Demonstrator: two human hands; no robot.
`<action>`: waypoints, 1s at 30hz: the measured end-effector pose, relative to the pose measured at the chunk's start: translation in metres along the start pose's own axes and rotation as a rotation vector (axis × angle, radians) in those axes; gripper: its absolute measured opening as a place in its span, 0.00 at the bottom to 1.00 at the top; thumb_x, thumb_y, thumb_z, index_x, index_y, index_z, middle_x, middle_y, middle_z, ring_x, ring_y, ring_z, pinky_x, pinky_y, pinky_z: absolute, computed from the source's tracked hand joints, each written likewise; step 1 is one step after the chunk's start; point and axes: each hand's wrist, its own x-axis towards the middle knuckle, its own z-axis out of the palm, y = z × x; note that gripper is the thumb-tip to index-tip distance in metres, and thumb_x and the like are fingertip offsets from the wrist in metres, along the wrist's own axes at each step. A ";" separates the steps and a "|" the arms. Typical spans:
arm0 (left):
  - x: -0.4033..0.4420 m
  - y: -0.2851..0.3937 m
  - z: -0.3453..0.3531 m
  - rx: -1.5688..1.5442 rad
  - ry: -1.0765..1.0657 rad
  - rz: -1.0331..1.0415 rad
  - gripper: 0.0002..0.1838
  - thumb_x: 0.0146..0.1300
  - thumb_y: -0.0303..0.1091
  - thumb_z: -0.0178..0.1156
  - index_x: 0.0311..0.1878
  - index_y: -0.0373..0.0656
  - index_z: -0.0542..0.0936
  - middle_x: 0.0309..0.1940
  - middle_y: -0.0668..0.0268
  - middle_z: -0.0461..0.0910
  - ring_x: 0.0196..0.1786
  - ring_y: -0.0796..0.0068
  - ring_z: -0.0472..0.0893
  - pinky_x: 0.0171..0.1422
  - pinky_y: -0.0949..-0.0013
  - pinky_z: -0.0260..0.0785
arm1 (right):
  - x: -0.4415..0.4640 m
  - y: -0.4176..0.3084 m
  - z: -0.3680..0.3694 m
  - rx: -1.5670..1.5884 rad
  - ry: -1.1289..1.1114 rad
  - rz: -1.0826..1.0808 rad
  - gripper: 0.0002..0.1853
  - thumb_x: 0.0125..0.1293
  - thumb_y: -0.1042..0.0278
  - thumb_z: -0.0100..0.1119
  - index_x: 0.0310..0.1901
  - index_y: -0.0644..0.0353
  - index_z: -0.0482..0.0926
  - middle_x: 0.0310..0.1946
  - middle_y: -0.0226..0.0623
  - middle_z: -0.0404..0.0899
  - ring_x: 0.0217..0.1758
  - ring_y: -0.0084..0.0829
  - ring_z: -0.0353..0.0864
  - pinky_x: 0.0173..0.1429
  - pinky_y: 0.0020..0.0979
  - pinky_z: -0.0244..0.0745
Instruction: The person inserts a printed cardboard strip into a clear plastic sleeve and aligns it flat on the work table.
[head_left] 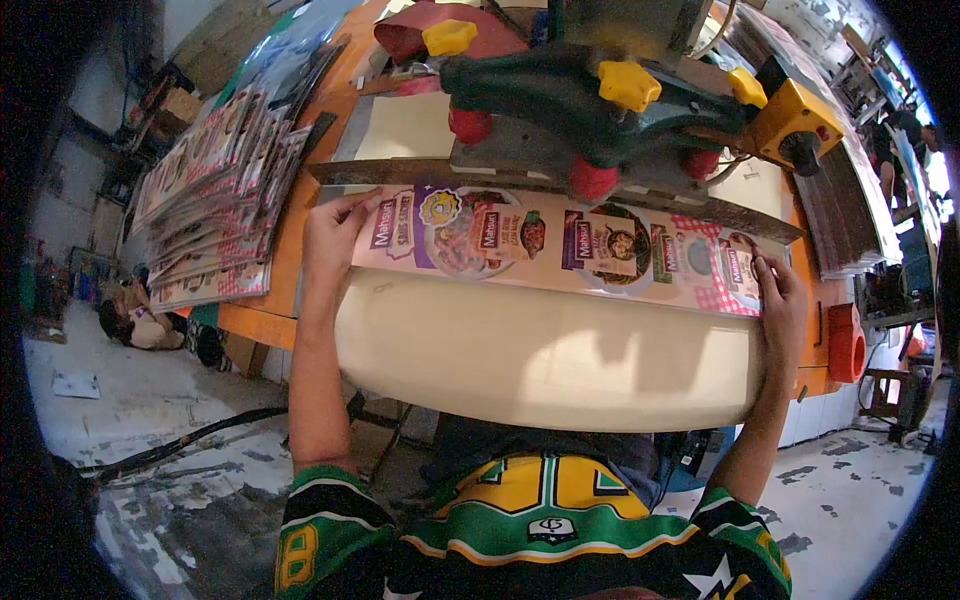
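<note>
A long printed sheet (545, 240) with food pictures and "Mahsuri" labels lies across a cream board (550, 350). At its left end my left hand (342, 228) grips the edge, thumb and fingers closed on it. Its right end is pinched by my right hand (782, 300). The sheet's far edge meets a long metal bar (400, 172) under a machine, and what lies beneath the bar is hidden. Above it sits the machine's dark green arm (540, 90), with yellow star knobs (628, 86) and red knobs (594, 180).
Stacked printed sheets (215, 200) stand on the orange table (262, 325) at left, with another tall stack (845, 200) at right. A yellow box with a black button (795, 115) juts out beside the machine. A red holder (846, 343) hangs at the right edge. A person (150, 318) is low at far left.
</note>
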 end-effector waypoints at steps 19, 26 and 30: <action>0.005 -0.013 -0.009 -0.027 -0.092 0.100 0.16 0.74 0.35 0.63 0.57 0.34 0.86 0.46 0.59 0.89 0.46 0.76 0.81 0.57 0.71 0.73 | -0.004 -0.006 -0.004 -0.115 0.043 0.045 0.17 0.72 0.54 0.61 0.52 0.55 0.88 0.41 0.49 0.89 0.43 0.44 0.89 0.51 0.39 0.80; 0.016 -0.034 -0.016 0.101 -0.095 0.165 0.16 0.74 0.35 0.63 0.57 0.34 0.86 0.45 0.59 0.89 0.45 0.78 0.80 0.56 0.72 0.73 | -0.005 -0.006 -0.003 -0.143 0.072 0.026 0.18 0.72 0.52 0.60 0.53 0.53 0.88 0.39 0.48 0.89 0.42 0.42 0.90 0.49 0.39 0.80; 0.000 -0.007 -0.012 0.171 -0.057 0.179 0.16 0.74 0.34 0.63 0.57 0.32 0.85 0.44 0.59 0.89 0.44 0.79 0.80 0.53 0.72 0.73 | -0.004 -0.005 -0.002 -0.129 0.070 0.012 0.18 0.72 0.51 0.60 0.53 0.52 0.88 0.38 0.47 0.89 0.41 0.42 0.90 0.48 0.39 0.80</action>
